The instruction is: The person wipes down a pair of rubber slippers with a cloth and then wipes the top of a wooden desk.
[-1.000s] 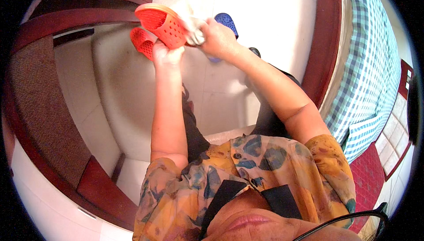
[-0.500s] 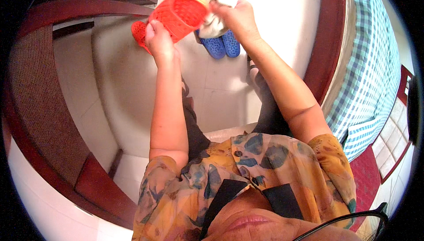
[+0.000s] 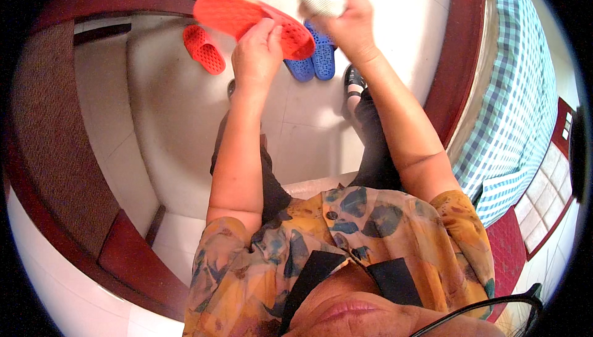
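Note:
Gripped by its side in my left hand (image 3: 256,56), a red perforated slipper (image 3: 235,17) is held up over the floor, slanting down to the right with its long textured face showing. My right hand (image 3: 353,25) is closed on a bunched white cloth (image 3: 324,0), a little apart from the slipper's right end and slightly blurred. Another red slipper (image 3: 204,52) lies on the floor to the left. Beneath my hands a pair of blue perforated slippers (image 3: 324,62) rests side by side, partly covered by the held slipper and my right hand.
A bed with a dark red wooden frame (image 3: 458,59) and a checked teal-and-white sheet (image 3: 513,90) stands on the right. Curved dark red wooden furniture (image 3: 142,0) lines the left. My foot in a black strapped shoe (image 3: 354,81) is near the blue slippers.
The red slipper has turned in my left hand, which moved right. My right hand has drawn the cloth up and away from the slipper. The floor slippers have stayed put.

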The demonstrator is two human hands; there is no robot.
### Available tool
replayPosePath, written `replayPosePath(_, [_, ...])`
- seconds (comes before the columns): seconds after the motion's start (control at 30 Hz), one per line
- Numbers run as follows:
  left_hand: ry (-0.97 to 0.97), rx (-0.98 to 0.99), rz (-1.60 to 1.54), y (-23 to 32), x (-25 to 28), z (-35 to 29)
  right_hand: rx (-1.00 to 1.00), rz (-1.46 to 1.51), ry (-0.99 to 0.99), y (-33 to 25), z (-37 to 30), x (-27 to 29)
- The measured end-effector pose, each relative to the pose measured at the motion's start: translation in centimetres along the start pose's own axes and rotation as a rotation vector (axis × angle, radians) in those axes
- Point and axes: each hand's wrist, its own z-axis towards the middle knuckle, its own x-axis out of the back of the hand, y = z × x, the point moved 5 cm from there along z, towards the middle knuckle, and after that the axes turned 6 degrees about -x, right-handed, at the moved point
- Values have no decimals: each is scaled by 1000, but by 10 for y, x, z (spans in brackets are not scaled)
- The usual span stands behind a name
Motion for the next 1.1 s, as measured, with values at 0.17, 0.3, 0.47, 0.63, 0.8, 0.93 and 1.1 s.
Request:
replayPosePath(0.17, [-91,5,-330,5,-3,-6,-115,-137,-111,-12,-8,-24])
replayPosePath(0.3, [18,90,-730,11,18,2,-406,-436,-197,63,-10,-16])
replayPosePath(0.47, [50,166,-1001,-20,15,-4,-942,765,-360,59,-19,-29])
replayPosePath(0.63, [50,223,-1053,-7,13,-5,-884,917,-650,20,-29,-55])
replayPosePath(0.8, [-38,87,-783,5,13,-8,-1015,1010,-557,33,-43,-68])
replayPosePath(0.93, [143,-181,-586,-2,24,-1,-1024,988,-446,36,-41,-65])
replayPosePath(1.1, [380,435,-475,-52,32,-1,-1000,1176,-416,41,-29,-50])
